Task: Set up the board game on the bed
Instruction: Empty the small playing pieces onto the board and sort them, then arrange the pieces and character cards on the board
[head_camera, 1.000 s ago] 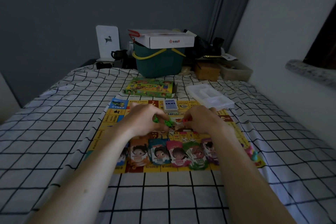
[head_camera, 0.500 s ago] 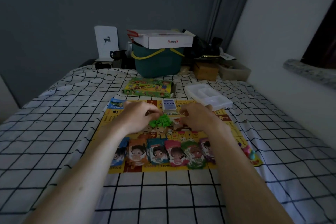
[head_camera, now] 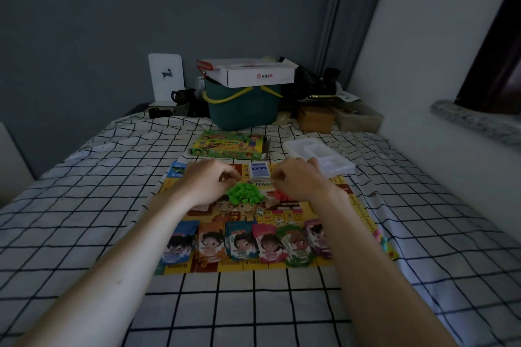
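While the left hand (head_camera: 210, 183) and right hand (head_camera: 300, 182) hover w/ fingers curled, contents not discernible, green pieces (head_camera: 244, 192) heaped mid-board (head_camera: 363, 214) should be kept in one tidy pile.

Both bare forearms run off the bottom edge | left hand (head_camera: 210, 182) fingertips curl out of sight, grip unclear | right hand (head_camera: 300, 182) covers part of the small red plastic pieces (head_camera: 283, 195) (count unreadable) | print on the yellow paper game board (head_camera: 363, 207) too small | dark clutter (head_camera: 313, 79) behind the basket indistinct
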